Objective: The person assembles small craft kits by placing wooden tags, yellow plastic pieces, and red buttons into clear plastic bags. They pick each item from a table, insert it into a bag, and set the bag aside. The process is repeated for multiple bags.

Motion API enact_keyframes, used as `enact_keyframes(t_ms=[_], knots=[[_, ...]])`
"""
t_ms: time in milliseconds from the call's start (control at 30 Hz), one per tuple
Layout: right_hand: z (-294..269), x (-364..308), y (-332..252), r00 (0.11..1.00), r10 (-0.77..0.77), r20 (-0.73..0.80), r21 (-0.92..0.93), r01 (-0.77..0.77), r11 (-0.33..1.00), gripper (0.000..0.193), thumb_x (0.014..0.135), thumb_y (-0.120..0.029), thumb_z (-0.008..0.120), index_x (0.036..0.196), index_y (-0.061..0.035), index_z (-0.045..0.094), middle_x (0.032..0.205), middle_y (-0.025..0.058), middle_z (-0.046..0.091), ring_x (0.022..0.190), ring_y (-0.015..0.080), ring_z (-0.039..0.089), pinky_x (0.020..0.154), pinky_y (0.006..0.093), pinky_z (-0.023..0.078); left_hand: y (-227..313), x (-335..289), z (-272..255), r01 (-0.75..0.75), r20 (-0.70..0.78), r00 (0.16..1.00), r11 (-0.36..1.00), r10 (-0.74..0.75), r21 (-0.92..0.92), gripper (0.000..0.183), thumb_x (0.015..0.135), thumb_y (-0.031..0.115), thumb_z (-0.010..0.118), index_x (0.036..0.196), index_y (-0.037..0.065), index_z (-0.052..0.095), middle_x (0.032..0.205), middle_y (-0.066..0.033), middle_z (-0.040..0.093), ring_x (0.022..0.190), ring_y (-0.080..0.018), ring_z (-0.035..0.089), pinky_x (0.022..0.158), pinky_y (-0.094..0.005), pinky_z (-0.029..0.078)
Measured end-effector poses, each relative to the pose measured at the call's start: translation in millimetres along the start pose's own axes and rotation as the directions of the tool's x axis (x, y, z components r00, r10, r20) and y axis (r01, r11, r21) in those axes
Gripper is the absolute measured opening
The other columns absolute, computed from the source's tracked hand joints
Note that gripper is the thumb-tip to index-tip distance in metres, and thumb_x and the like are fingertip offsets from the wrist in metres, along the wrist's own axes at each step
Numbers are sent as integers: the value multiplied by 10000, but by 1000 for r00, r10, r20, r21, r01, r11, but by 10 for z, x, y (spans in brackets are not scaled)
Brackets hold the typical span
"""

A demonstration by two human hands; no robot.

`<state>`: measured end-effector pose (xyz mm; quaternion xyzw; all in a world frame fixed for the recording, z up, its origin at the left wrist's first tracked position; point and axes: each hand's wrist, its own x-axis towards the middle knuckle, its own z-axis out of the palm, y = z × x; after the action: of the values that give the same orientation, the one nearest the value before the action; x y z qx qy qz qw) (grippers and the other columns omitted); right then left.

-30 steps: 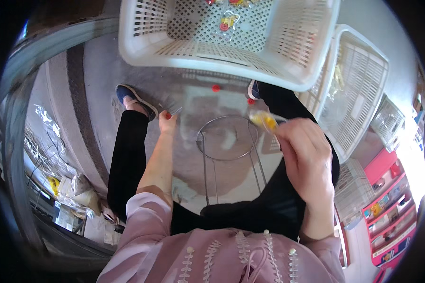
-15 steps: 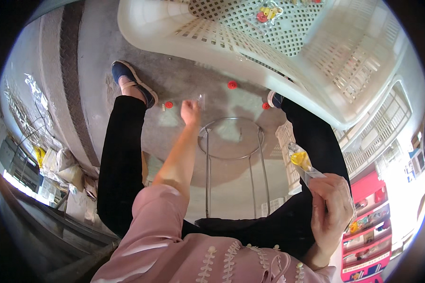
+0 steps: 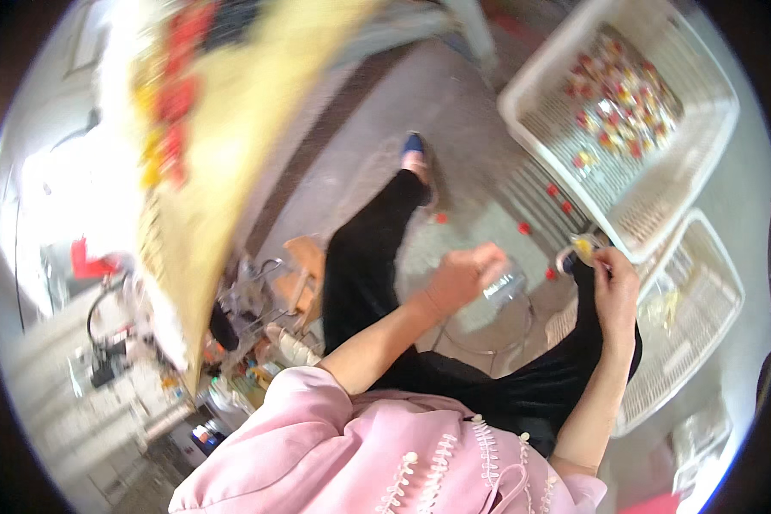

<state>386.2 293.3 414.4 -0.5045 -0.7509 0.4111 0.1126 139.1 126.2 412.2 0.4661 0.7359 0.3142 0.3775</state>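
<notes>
While a blurred yellow tabletop (image 3: pixel 240 163) is filling the upper left, a person in a pink top (image 3: pixel 317 437) is extending the left hand (image 3: pixel 473 272) and right hand (image 3: pixel 615 283) over a gray floor (image 3: pixel 385 111).

At upper right, a white basket (image 3: pixel 698 68) is holding many red-and-yellow packets (image 3: pixel 621 103); a second white basket (image 3: pixel 690 334) is sitting just beside it, lower in view. Between the black-trousered legs (image 3: pixel 360 257), the left hand's fingers are curling by a clear bag (image 3: pixel 504 291); blur is hiding their exact grip. The right thumb and fingers are pinching a small bag with yellow contents (image 3: pixel 583 248) near the first basket's lower corner. Several small red pieces (image 3: pixel 523 228) are lying on the floor.
</notes>
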Motion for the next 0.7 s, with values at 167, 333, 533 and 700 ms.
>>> enact_keyframes(t_ms=[167,333,533,700], knots=[[165,-34,356,1000,-15,18,-13,15,1000,99,949,-1,696,1046,19,692,937,213,731,849,357,733,788,423,571,1193,-920,-1146,-348,-203,910,932,361,96,141,861,-12,778,985,40,735,865,-105,747,727,-249,722,645,-339,554],[296,-79,590,996,-84,4,-40,84,996,96,956,-29,690,1042,13,699,879,168,732,828,276,718,787,387,556,1309,-1633,-2167,39,-675,726,973,128,226,60,973,35,737,1028,27,714,919,-52,738,749,-96,696,670,-261,556],[345,9,774,994,-108,9,-49,108,993,96,935,-18,687,1021,24,690,844,176,712,796,284,712,771,385,552,223,-1907,-3378,117,-906,419,986,57,116,114,1041,138,701,1051,25,698,888,3,680,767,-81,625,695,-259,528],[394,12,787,992,-121,22,-50,122,991,97,942,-35,690,1021,23,689,846,181,719,803,298,724,774,391,558,-427,-2754,-4138,373,-967,250,917,49,143,233,1021,170,719,1204,34,669,1090,-45,680,1006,-149,618,894,-321,510]])
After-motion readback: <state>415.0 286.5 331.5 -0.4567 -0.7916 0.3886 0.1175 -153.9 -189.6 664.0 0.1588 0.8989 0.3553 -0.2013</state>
